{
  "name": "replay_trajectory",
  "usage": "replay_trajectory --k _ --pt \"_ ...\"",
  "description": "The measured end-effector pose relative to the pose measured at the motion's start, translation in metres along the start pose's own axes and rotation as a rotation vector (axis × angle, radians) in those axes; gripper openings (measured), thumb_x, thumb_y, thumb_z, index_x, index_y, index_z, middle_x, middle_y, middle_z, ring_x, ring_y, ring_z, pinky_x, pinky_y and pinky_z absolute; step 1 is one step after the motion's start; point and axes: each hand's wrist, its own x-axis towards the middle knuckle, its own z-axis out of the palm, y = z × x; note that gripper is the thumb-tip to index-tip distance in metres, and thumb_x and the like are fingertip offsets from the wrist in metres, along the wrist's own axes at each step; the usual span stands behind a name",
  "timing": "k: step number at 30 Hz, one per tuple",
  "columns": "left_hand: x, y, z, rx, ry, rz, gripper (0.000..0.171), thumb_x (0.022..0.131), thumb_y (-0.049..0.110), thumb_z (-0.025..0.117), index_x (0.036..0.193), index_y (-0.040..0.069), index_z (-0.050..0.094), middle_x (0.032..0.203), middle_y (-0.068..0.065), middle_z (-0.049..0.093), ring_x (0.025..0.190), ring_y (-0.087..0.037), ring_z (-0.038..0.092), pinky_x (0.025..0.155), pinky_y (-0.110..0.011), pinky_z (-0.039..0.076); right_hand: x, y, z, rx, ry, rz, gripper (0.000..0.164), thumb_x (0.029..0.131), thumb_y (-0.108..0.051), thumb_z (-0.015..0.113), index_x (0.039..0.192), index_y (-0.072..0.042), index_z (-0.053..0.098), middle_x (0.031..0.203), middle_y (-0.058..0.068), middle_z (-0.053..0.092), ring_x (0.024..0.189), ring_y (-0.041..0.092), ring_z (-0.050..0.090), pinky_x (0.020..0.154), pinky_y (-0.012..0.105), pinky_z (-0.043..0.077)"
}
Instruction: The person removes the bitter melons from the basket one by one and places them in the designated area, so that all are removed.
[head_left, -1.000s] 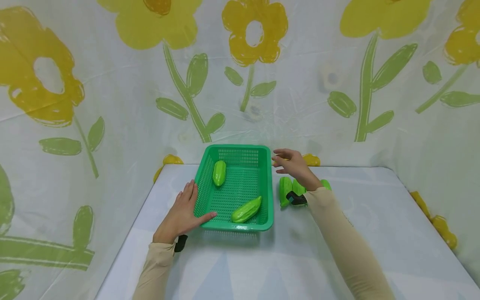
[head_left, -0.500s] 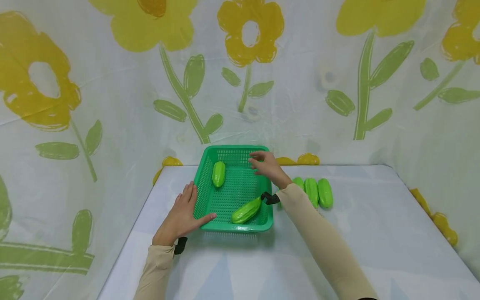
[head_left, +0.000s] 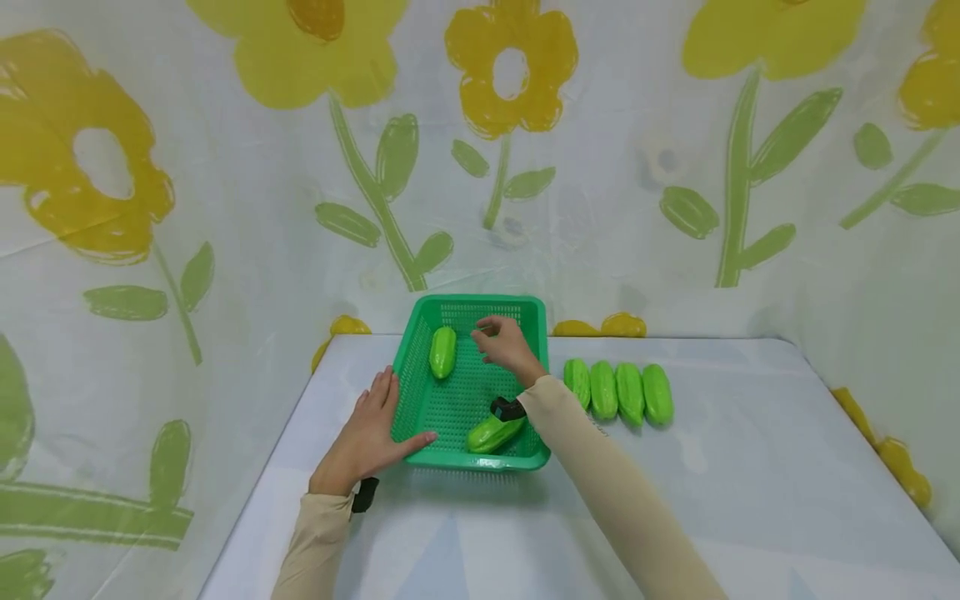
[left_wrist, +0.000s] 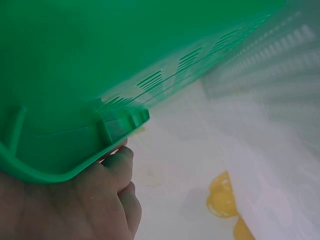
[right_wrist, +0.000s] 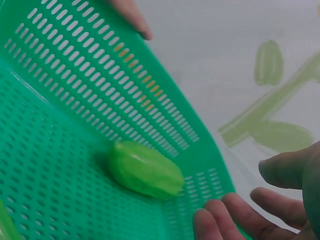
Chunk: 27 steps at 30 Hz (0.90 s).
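Note:
A green plastic basket (head_left: 480, 463) with perforated walls holds two plump, ridged green vegetables, cucumber-like. One vegetable (head_left: 443, 353) lies by the far left wall, the other vegetable (head_left: 489, 435) near the front right corner, partly covered by the right wrist's camera. My left hand (head_left: 366, 435) rests on the basket's left rim with fingers straight and thumb over the front corner. Above the basket's middle is my right hand (head_left: 506, 343), fingers loosely bent and nothing in them. The right wrist view shows its fingers (right_wrist: 240, 212) apart from the far left vegetable (right_wrist: 145, 170).
Several more green vegetables (head_left: 628, 393) lie side by side on the table (head_left: 750, 467), right of the basket; the right sleeve (head_left: 592, 475) passes in front of them. A flower-printed cloth (head_left: 600, 250) hangs behind and at both sides.
My right hand has moved left from beside the basket to over its inside, uncovering the row on the table. The left hand has stayed on the rim.

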Motion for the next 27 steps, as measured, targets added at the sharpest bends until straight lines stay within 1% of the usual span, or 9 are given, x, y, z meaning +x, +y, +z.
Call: replay_trajectory --k 4,8,11,17,20,27 --pt "0.0 0.001 0.0 -0.005 -0.004 -0.001 0.118 0.089 0.071 0.064 0.163 -0.006 0.013 0.174 -0.021 0.006 0.162 -0.041 0.009 0.13 -0.061 0.015 0.003 0.003 0.011 0.017 -0.011 0.039 0.04 0.107 -0.022 0.059 0.143 -0.004 0.057 0.131 0.022 0.064 0.112 0.04 0.068 0.089 0.045 0.062" --pt "0.0 0.001 0.001 0.006 -0.001 0.006 0.118 0.089 0.072 0.063 0.163 -0.006 0.014 0.175 -0.021 0.006 0.162 -0.041 0.009 0.13 -0.061 0.016 0.005 0.002 0.018 0.042 -0.009 0.055 0.044 0.106 -0.02 0.059 0.145 0.0 0.054 0.133 0.025 0.062 0.119 0.044 0.065 0.097 0.054 0.059" --pt "0.0 0.0 0.001 0.006 0.008 0.006 0.118 0.088 0.072 0.063 0.163 -0.006 0.014 0.175 -0.021 0.006 0.162 -0.041 0.01 0.13 -0.062 0.017 0.008 0.003 0.022 0.06 -0.012 0.065 0.046 0.106 -0.02 0.059 0.146 0.002 0.053 0.135 0.025 0.062 0.119 0.045 0.064 0.099 0.057 0.057" --pt "-0.001 -0.002 0.002 0.006 -0.016 -0.003 0.119 0.088 0.073 0.062 0.163 -0.005 0.012 0.175 -0.019 0.003 0.163 -0.04 0.008 0.13 -0.061 0.017 0.013 0.011 0.029 0.063 -0.027 0.12 0.048 0.106 -0.021 0.06 0.147 0.002 0.052 0.136 0.024 0.061 0.12 0.043 0.065 0.096 0.053 0.06" --pt "0.0 -0.001 0.002 0.009 -0.016 -0.003 0.119 0.088 0.073 0.063 0.163 -0.005 0.012 0.175 -0.019 0.003 0.163 -0.04 0.008 0.13 -0.061 0.017 0.017 0.012 0.032 0.053 -0.015 0.121 0.048 0.105 -0.022 0.06 0.147 0.001 0.052 0.136 0.024 0.062 0.119 0.042 0.066 0.094 0.051 0.061" --pt "0.0 0.0 0.0 0.0 -0.011 -0.008 0.119 0.088 0.073 0.063 0.163 -0.004 0.012 0.175 -0.019 0.003 0.163 -0.039 0.008 0.131 -0.06 0.016 0.027 0.013 0.04 0.03 -0.008 0.135 0.049 0.104 -0.024 0.063 0.146 -0.001 0.054 0.135 0.022 0.062 0.115 0.04 0.068 0.094 0.05 0.061"
